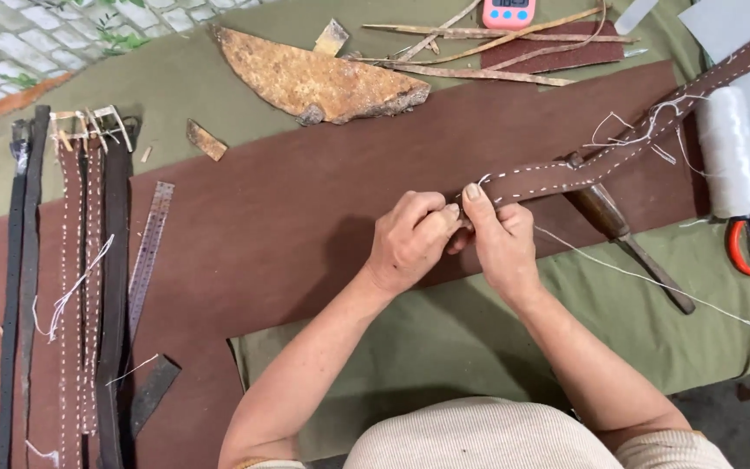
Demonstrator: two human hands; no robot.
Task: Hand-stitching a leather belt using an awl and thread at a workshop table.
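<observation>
head | both hands (pixel 457 234) pinch stitched leather strap (pixel 566 176) end | strap runs up-right

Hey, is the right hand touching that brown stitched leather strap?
Touching. The head view shows the right hand pinching the near end of the stitched strap, thumb pressed on top of it.

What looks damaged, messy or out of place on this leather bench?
Loose white thread tangles off the stitched brown strap that both hands pinch at its end. Beyond it lies a ragged, cracked tan leather scrap and thin offcut strips.
</observation>
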